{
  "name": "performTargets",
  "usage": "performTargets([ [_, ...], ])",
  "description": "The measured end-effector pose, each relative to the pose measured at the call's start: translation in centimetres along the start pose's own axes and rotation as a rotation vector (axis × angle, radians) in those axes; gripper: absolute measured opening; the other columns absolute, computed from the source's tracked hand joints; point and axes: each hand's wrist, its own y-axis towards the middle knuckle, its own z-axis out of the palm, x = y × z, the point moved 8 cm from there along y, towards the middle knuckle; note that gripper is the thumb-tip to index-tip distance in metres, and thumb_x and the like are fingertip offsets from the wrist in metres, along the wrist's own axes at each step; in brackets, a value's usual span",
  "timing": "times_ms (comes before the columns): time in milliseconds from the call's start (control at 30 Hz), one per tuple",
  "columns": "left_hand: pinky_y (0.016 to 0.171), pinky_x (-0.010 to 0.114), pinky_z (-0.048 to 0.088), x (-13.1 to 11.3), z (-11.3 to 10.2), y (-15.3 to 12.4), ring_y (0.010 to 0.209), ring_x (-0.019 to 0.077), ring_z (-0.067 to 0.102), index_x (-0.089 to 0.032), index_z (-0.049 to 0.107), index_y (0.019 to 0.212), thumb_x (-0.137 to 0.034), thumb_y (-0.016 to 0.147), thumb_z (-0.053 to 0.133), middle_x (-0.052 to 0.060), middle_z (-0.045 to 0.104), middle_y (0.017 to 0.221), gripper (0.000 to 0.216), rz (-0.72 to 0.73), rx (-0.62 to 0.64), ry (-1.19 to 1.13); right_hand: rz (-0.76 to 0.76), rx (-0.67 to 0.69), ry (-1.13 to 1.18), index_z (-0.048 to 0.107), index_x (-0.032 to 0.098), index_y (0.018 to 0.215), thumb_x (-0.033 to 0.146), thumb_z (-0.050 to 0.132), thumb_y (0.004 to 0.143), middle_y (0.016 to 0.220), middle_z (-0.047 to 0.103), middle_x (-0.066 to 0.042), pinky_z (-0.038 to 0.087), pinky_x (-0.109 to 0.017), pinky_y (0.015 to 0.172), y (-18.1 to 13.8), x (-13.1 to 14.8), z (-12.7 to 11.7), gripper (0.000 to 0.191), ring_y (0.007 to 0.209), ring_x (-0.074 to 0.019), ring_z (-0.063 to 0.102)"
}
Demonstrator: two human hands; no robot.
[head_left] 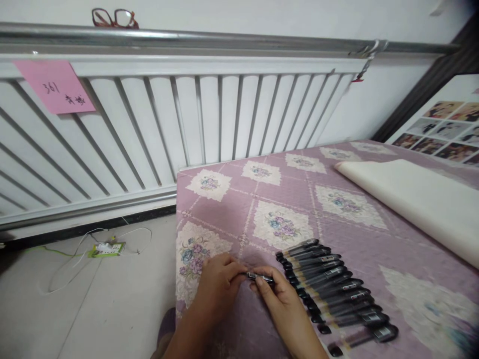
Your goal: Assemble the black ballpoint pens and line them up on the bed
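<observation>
My left hand [223, 279] and my right hand [279, 294] meet over the bed's near left part, fingertips pinched on a small black pen [251, 275] with a pale label. The left fingers are at its left end and the right thumb and fingers are around its right end. Both ends are partly hidden, so I cannot tell whether it is a whole pen or only its cap. Just right of my right hand lies a slanting row of several pens [339, 286] with black ends, greyish see-through barrels and pale labels. Small black pieces [324, 328] line the row's left side.
A purple flowered bedspread [279, 192] lies underneath. At the right rests a folded cream sheet [415, 199], with a photo board [445, 124] behind it. Beyond the bed stands a white radiator [224, 114] under a metal pipe [209, 42]. A power strip [107, 249] with cables lies on the floor.
</observation>
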Motion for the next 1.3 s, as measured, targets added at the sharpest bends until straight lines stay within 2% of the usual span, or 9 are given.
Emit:
performTargets([
  [233, 0.08, 0.036, 0.033, -1.3, -0.6, -0.4, 0.084, 0.0191, 0.059, -0.029, 0.07, 0.088, -0.014, 0.08, 0.06, 0.0, 0.067, 0.086, 0.02, 0.026, -0.093, 0.1, 0.036, -0.004, 0.09, 0.062, 0.023, 0.093, 0.047, 0.058, 0.081, 0.076, 0.068, -0.002, 0.049, -0.029, 0.07, -0.1, -0.9, 0.2, 0.027, 0.074, -0.0194, 0.063],
  [467, 0.084, 0.037, 0.038, -1.4, -0.2, -0.6, 0.09, 0.0206, 0.058, -0.026, 0.067, 0.099, -0.014, 0.08, 0.059, 0.003, 0.066, 0.093, 0.024, 0.095, -0.115, 0.027, 0.047, -0.112, 0.118, 0.06, 0.024, 0.091, 0.049, 0.064, 0.075, 0.076, 0.068, -0.001, 0.049, -0.029, 0.068, 0.0, -1.4, -1.1, 0.031, 0.071, -0.0199, 0.065],
  [600, 0.088, 0.038, 0.042, -0.7, -1.1, -0.8, 0.099, 0.0227, 0.055, -0.021, 0.064, 0.105, -0.017, 0.079, 0.059, 0.007, 0.063, 0.103, 0.026, 0.112, -0.161, -0.017, 0.08, -0.189, 0.085, 0.057, 0.024, 0.096, 0.051, 0.062, 0.076, 0.072, 0.068, 0.001, 0.047, -0.028, 0.067, -0.1, -2.0, -2.0, 0.033, 0.07, -0.0194, 0.065],
  [733, 0.087, 0.037, 0.045, 0.6, -2.1, -0.8, 0.097, 0.0217, 0.056, -0.02, 0.064, 0.105, -0.022, 0.085, 0.052, 0.008, 0.063, 0.102, 0.023, 0.07, -0.198, -0.018, 0.084, -0.269, 0.084, 0.057, 0.024, 0.1, 0.05, 0.062, 0.075, 0.07, 0.069, 0.0, 0.046, -0.027, 0.066, -0.4, -1.9, -2.7, 0.036, 0.07, -0.0197, 0.065],
  [1033, 0.082, 0.037, 0.046, 1.0, -0.9, -0.5, 0.089, 0.0221, 0.059, -0.021, 0.069, 0.1, -0.027, 0.089, 0.049, 0.007, 0.066, 0.092, 0.023, 0.072, -0.104, 0.048, 0.029, -0.393, 0.089, 0.054, 0.022, 0.111, 0.049, 0.06, 0.077, 0.062, 0.062, 0.002, 0.045, -0.025, 0.061, -1.2, -0.5, -3.5, 0.044, 0.063, -0.0179, 0.059],
  [1167, 0.079, 0.034, 0.047, 1.0, -0.6, -0.5, 0.087, 0.0208, 0.058, -0.023, 0.07, 0.094, -0.028, 0.089, 0.048, 0.006, 0.064, 0.09, 0.024, 0.06, -0.072, 0.031, -0.004, -0.375, 0.084, 0.05, 0.022, 0.118, 0.046, 0.057, 0.08, 0.063, 0.056, 0.004, 0.043, -0.024, 0.056, -1.5, -0.1, -2.9, 0.045, 0.06, -0.0162, 0.055],
  [1300, 0.078, 0.033, 0.047, 1.3, -0.7, -0.3, 0.085, 0.0198, 0.058, -0.023, 0.07, 0.093, -0.029, 0.088, 0.047, 0.006, 0.061, 0.088, 0.024, 0.017, -0.06, 0.008, -0.102, -0.382, 0.083, 0.042, 0.022, 0.129, 0.042, 0.054, 0.084, 0.066, 0.048, 0.005, 0.044, -0.025, 0.059, -1.7, 0.5, -2.5, 0.051, 0.061, -0.0143, 0.051],
])
